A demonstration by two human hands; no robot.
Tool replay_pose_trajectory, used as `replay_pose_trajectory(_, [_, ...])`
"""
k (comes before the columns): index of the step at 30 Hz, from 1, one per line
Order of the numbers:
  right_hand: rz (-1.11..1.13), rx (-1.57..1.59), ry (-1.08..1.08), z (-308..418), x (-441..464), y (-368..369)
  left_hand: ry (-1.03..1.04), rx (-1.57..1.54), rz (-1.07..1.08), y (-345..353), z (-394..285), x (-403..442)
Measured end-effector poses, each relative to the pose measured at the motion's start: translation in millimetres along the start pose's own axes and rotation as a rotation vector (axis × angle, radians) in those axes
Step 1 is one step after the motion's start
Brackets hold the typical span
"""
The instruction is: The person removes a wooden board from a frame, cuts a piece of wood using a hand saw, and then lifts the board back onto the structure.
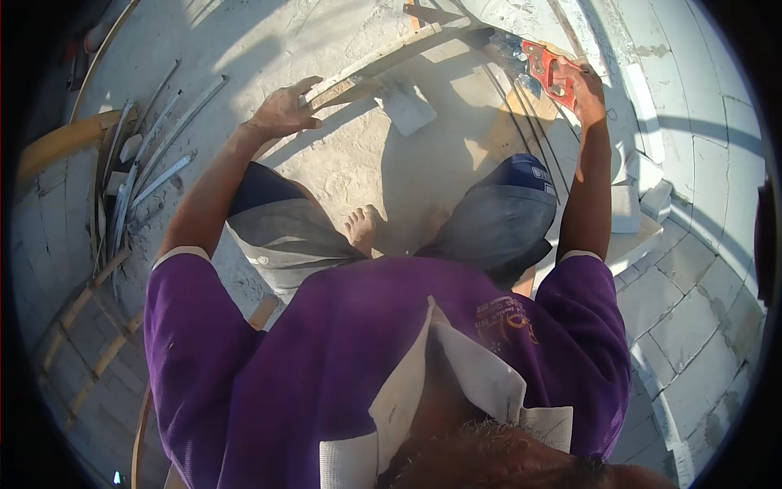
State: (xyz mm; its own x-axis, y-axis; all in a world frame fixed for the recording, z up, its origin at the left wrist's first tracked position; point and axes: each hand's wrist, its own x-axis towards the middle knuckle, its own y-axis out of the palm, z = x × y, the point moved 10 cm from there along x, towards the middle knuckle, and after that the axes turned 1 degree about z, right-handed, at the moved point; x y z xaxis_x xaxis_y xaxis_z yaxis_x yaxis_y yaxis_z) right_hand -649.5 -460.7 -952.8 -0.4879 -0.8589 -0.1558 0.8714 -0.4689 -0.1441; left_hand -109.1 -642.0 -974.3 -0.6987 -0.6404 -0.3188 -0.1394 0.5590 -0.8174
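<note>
My right hand (585,88) is wrapped round the red handle of a handsaw (552,75), at the upper right. The saw's blade points left, toward the far end of a long pale board (383,54). At the board's near left end is my left hand (285,110), its thumb and fingers spread apart around the end. Whether its palm presses on the board is hard to tell. Below the board a pale block (407,104) lies on the dusty floor, beyond my bare foot (360,228).
Metal strips (155,147) lie in a loose pile at the left, beside a curved yellow-brown piece (69,145). Thin dark rods (529,122) lie between my knee and right arm. White blocks (626,208) stand by the block wall (700,326) at the right.
</note>
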Motion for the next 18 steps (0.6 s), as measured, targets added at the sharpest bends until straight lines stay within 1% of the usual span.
replay_pose_trajectory(1, [-0.029, -0.174, -0.181, 35, -21, 0, 0.196, -0.028, -0.124, -15, -26, -5])
replay_pose_trajectory(2, [-0.174, -0.221, -0.190, 53, -43, -9, 0.115, -0.092, 0.002, -8, -26, 3])
replay_pose_trajectory(3, [-0.183, -0.221, -0.186, 58, -57, -17, 0.122, -0.090, 0.008, -9, -40, 8])
replay_pose_trajectory(4, [-0.253, -0.441, -0.289, 80, -75, -21, 0.158, -0.030, -0.044, -14, -54, 13])
replay_pose_trajectory(5, [-0.345, -0.508, -0.233, 86, -92, -30, 0.192, 0.027, -0.095, -15, -69, 16])
replay_pose_trajectory(6, [-0.432, -0.570, -0.169, 99, -113, -31, 0.183, 0.039, -0.174, -20, -81, 18])
replay_pose_trajectory(7, [-0.431, -0.574, -0.161, 110, -132, -24, 0.184, 0.035, -0.166, -19, -90, 25])
replay_pose_trajectory(9, [-0.610, -0.680, -0.249, 134, -174, -26, 0.093, 0.125, -0.170, -16, -97, 46])
replay_pose_trajectory(10, [-0.605, -0.686, -0.241, 130, -191, -25, 0.090, 0.171, -0.260, -16, -104, 52])
replay_pose_trajectory(11, [-0.634, -0.641, -0.359, 134, -213, -24, 0.086, 0.163, -0.253, -7, -109, 60])
replay_pose_trajectory(12, [-0.660, -0.593, -0.482, 143, -235, -23, 0.066, 0.167, -0.302, -6, -112, 68])
replay_pose_trajectory(13, [-0.626, -0.316, -0.447, 144, -251, -8, 0.047, 0.170, -0.355, -8, -115, 71])
replay_pose_trajectory(14, [-0.585, -0.041, -0.409, 144, -266, 6, 0.018, 0.140, -0.357, -9, -115, 70])
replay_pose_trajectory(15, [-0.517, -0.124, -0.345, 138, -277, 9, 0.019, 0.137, -0.366, -12, -114, 73])
replay_pose_trajectory(16, [-0.553, -0.148, -0.407, 143, -290, 20, 0.021, 0.147, -0.317, -12, -109, 79])
replay_pose_trajectory(17, [-0.548, -0.146, -0.411, 138, -296, 29, 0.018, 0.157, -0.264, -8, -104, 82])
replay_pose_trajectory(18, [-0.559, -0.222, -0.440, 135, -304, 39, 0.011, 0.158, -0.266, -9, -102, 82])
